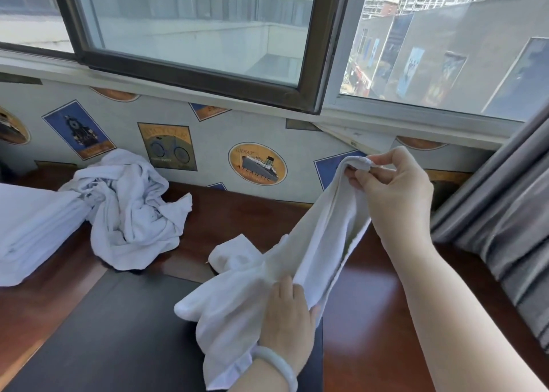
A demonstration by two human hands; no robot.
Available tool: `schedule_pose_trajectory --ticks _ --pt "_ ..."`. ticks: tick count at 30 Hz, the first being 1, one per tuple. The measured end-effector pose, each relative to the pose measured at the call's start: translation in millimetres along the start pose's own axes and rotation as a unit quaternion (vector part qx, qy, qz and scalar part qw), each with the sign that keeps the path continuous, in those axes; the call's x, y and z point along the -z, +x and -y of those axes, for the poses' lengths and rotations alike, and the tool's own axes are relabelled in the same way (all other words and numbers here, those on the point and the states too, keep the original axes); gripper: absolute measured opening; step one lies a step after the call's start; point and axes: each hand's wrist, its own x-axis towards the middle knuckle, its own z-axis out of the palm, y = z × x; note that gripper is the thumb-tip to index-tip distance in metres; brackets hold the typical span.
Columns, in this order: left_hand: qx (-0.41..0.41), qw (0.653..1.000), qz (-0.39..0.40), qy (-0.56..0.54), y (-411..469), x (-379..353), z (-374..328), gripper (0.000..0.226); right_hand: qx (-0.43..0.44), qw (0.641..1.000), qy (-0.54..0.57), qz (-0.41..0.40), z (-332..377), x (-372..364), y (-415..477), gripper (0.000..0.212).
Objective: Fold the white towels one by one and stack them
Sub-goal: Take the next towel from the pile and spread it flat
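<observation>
right hand (395,189) pinches white towel (300,258) corner up high | left hand (286,317) grips lower edge | tip: slide left along the hem, pull taut before folding

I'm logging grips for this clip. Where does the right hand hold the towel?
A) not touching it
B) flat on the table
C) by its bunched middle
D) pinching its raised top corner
D: the right hand pinches the raised corner of the towel; the left hand grips it lower down.
</observation>
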Motion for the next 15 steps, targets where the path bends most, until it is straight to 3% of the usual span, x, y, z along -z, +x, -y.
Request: schedule_pose_trajectory --ticks 3,5,10,12,15 --pt "0.109 0.993 -0.017 -0.049 20 -3 1 0.052 0.000 1.000 0.011 -0.004 1 5 0 0.017" --pt "0.138 0.988 -0.069 -0.001 33 -8 10 0.054 -0.005 0.999 0.033 -0.004 0 9 -1 0.017" --pt "0.169 0.982 -0.079 -0.027 50 -4 24 0.028 -0.013 0.997 0.078 -0.003 -4 16 -1 0.017" --pt "0.173 0.981 -0.083 -0.030 52 -7 33 0.029 -0.018 0.996 0.090 -0.002 -9 19 1 0.016" --pt "0.101 0.993 -0.058 -0.021 41 -14 43 0.024 -0.036 0.996 0.085 -0.015 -23 28 5 0.017"
